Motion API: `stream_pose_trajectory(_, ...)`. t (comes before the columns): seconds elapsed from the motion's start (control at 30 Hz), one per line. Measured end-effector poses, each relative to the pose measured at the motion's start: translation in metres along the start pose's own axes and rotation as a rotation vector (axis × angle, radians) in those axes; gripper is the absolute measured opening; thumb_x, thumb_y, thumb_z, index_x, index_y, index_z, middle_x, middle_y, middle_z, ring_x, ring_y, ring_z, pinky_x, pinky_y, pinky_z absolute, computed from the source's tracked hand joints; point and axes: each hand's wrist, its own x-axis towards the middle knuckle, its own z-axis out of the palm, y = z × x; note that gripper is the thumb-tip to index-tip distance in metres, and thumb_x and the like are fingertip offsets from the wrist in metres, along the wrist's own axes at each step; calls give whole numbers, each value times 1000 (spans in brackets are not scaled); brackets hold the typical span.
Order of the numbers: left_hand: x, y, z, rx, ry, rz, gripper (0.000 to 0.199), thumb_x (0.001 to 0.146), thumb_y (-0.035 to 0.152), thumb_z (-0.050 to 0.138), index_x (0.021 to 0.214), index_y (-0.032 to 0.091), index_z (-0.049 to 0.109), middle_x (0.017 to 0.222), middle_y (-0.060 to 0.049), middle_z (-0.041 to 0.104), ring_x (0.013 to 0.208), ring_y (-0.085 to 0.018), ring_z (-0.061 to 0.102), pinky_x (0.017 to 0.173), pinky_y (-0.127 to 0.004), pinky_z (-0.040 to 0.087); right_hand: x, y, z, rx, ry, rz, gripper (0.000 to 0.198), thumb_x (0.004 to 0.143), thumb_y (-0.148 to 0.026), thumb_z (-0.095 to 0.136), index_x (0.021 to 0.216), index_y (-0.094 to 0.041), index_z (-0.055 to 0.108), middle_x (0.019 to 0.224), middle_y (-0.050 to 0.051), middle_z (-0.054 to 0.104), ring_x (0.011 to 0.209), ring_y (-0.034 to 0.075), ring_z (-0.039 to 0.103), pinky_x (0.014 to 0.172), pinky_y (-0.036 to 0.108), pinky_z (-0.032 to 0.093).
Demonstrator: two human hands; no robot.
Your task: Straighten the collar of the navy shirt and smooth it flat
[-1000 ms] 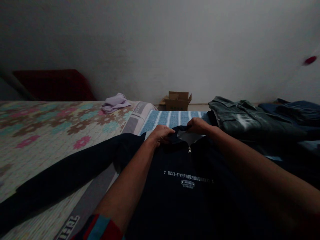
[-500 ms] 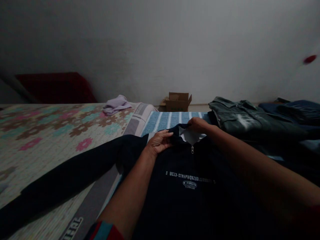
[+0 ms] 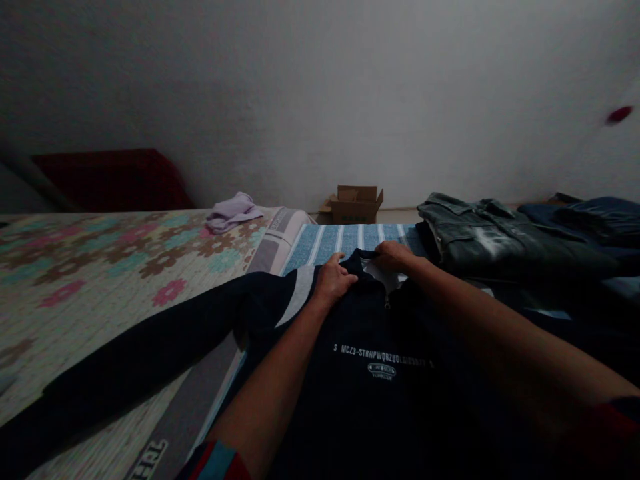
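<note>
Your left hand [image 3: 337, 280] has shifted toward the collar [image 3: 356, 264] since half a second ago, baring much more of the grey shoulder stripe [image 3: 299, 295]. Your left forearm [image 3: 280, 380] reaches up and inward from the lower edge; the fingers are bent, one raised, with the thumb resting on the fabric just beside the neck opening. You can't tell from this view whether that hand pinches the cloth. Your right forearm [image 3: 505, 320] slants in from the right, and your right hand [image 3: 395, 255], in nearly the same place as before, has its fingers closed on the collar's far side. Between your forearms lies the navy sweatshirt [image 3: 357, 320], front up, its sleeve [image 3: 150, 340] stretched over the flowered cover [image 3: 65, 267] to your left. Beyond the collar shows a blue striped cloth [image 3: 323, 243].
</note>
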Motion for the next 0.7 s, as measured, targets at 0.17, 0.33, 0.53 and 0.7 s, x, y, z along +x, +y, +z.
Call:
stream_pose_trajectory(0.17,12,25,-9,736,-150,466,54,64,3,59,112,29,61,120,-4,52,108,-24,52,91,-31,39,-1,1,2,-7,-18,5,29,88,-40,51,101,-17,62,101,7,64,90,19,61,76,34,48)
stream_pose_trajectory(0.33,25,53,-10,888,-374,440,39,60,2,61,91,26,70,119,-4,54,112,-28,48,93,-32,36,2,5,3,7,-12,-5,30,86,-40,52,99,-16,64,99,9,66,89,20,61,72,32,46)
stream_pose_trajectory(0.53,34,62,3,937,-389,377,20,55,3,64,66,19,68,119,-9,55,105,-30,52,84,-32,40,2,5,3,10,7,8,28,81,-35,52,96,-19,68,96,11,68,88,22,62,64,25,39)
stream_pose_trajectory(0.7,42,62,4,955,-450,344,20,53,3,62,60,21,68,85,-6,66,83,-24,59,71,-27,40,-2,5,5,0,38,23,27,81,-31,52,97,-18,68,97,12,68,89,22,62,66,26,40)
